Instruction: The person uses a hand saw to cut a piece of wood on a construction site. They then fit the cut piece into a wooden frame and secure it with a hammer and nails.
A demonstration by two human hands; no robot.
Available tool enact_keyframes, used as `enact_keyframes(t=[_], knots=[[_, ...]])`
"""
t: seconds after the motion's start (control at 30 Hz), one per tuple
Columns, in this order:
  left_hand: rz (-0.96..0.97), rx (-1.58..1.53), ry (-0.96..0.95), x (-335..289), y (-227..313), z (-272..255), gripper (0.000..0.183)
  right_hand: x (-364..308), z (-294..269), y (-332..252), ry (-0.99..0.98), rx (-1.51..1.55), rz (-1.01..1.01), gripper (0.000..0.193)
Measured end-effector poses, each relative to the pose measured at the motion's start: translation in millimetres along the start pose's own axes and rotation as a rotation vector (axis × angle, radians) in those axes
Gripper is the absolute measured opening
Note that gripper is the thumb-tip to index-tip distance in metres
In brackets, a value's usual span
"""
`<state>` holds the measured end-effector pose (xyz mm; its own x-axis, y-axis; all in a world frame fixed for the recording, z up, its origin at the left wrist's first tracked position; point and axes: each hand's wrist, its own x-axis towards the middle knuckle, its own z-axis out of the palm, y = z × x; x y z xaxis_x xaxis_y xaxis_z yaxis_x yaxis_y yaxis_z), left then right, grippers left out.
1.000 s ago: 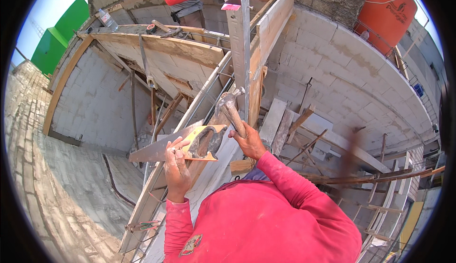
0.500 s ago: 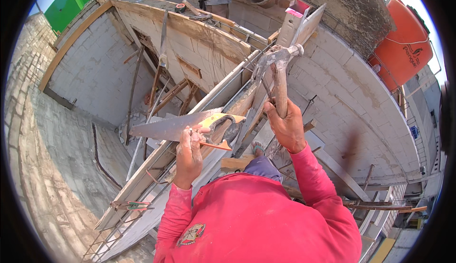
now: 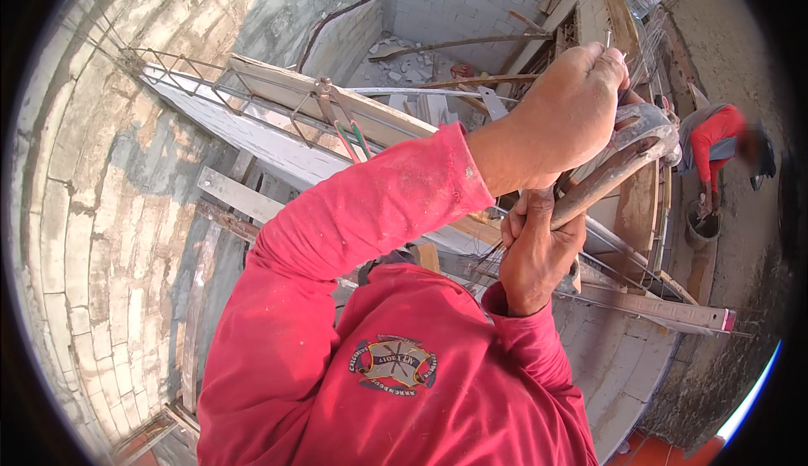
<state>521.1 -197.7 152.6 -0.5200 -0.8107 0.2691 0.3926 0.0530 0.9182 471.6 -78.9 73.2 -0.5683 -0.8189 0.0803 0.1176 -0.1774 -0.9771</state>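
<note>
My left hand (image 3: 566,112) is raised, its fingers pinched on a nail (image 3: 608,38) that sticks up past the fingertips. Just below, my right hand (image 3: 543,251) wraps around the wooden handle of a claw hammer (image 3: 608,178). The worn metal hammer head (image 3: 644,127) is beyond my left wrist and partly covered by that hand. A grey saw blade (image 3: 491,102) shows beside my left forearm; its handle is hidden. Pincers with red and green handles (image 3: 341,121) rest on the rebar at the board edge.
A long timber board (image 3: 269,83) runs beside a rebar cage (image 3: 189,77) on the wall top. Rubble (image 3: 408,66) lies below. At right, a person in red sleeves (image 3: 715,138) bends by a bucket (image 3: 702,226). A pale metal beam (image 3: 656,308) juts out at lower right.
The view has swung left, so the formwork and co-worker appear farther right. My hands have come close together, the left now over the hammer; both keep their hold.
</note>
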Motion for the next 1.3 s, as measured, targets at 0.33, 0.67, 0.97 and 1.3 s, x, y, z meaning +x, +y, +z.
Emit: enact_keyframes(t=[0.33,0.67,0.97,1.3], knots=[[-0.108,-0.181,0.237,-44.8,30.1,-232.4,0.021,-14.0,41.6,41.5,-0.574,-0.037,0.088,0.061],[-0.164,0.291,0.880,-199.2,-94.9,-381.7,0.029,-12.2,8.5,41.1,-0.576,-0.108,0.184,0.055],[-0.167,0.290,1.025,-215.4,-159.9,-377.0,0.027,9.7,-42.5,41.8,-0.334,-0.494,0.001,0.038],[-0.020,0.054,1.148,-211.0,-171.6,-364.7,0.042,9.6,-107.8,23.0,-0.074,-0.468,-0.014,0.035]])
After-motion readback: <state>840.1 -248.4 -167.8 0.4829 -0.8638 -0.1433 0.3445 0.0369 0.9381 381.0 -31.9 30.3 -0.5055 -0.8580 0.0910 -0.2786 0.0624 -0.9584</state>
